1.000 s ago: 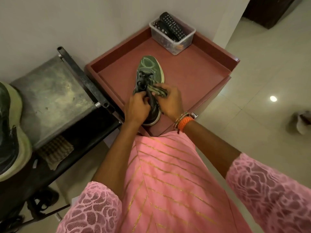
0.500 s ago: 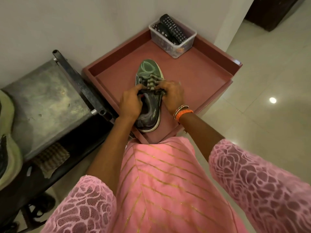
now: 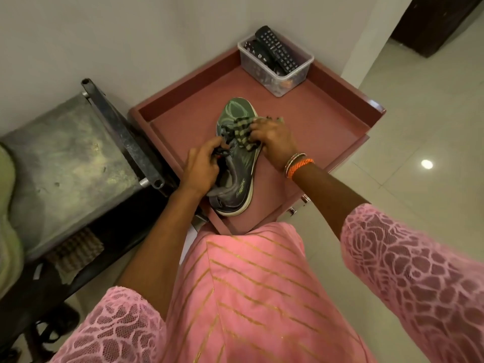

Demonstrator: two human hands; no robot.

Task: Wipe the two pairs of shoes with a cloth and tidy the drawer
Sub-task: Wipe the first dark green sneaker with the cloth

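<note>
on my feed the left hand (image 3: pixel 201 169) had its fingers curled into the laces at the tongue of the green and grey running shoe with a pale sole (image 3: pixel 237 163), gripping it and holding it down. the right hand (image 3: pixel 273 138), with silver and orange bangles (image 3: pixel 298 163) at the wrist, was clutching the green and black striped cloth (image 3: pixel 242 131) and pressing it against the shoe's upper, just behind the toe. the shoe lay sole-down, toe pointing away from the person, on the floor of the reddish-brown wooden drawer (image 3: pixel 322 124). in the far corner of that drawer, well apart from the shoe, stood a clear plastic tub (image 3: pixel 296 77) holding black remote controls (image 3: pixel 276 49). left of the drawer i saw a worn grey metal table (image 3: pixel 70 158) with a dark bar along its edge.
</note>
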